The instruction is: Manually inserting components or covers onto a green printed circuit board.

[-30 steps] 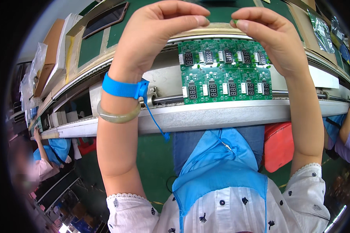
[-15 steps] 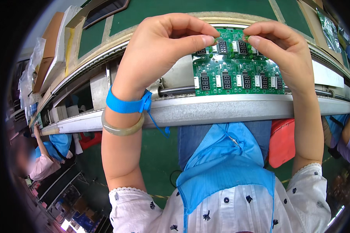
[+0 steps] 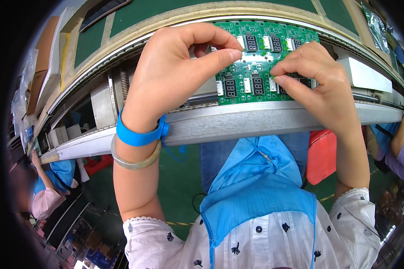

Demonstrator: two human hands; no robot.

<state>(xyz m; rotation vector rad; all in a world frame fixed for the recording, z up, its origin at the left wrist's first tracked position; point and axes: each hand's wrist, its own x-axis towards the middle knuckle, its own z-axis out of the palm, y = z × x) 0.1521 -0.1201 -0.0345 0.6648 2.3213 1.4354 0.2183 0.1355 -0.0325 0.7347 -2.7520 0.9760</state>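
A green circuit board panel (image 3: 240,71) lies across a metal rail track in front of me. It carries rows of black digit displays (image 3: 257,85) and white connectors (image 3: 247,85). Small green parts (image 3: 264,53) stand between displays in the far row. My left hand (image 3: 184,67) hovers at the board's left side, thumb and forefinger closed together by a far-row connector. Over the near row, my right hand (image 3: 316,83) pinches close to a white connector and covers the displays at the right. Whatever the fingertips of either hand hold is too small to make out.
A silver rail (image 3: 238,117) runs along the near side of the track. Beyond lies a green surface (image 3: 166,20) with a pale frame. A red stool (image 3: 321,157) stands below the rail. Other people work at the left (image 3: 54,193) and right (image 3: 401,148) edges.
My right hand has come down and nearer, from the far row to the near row. My left hand has shifted slightly left. The board appears a little higher in view.
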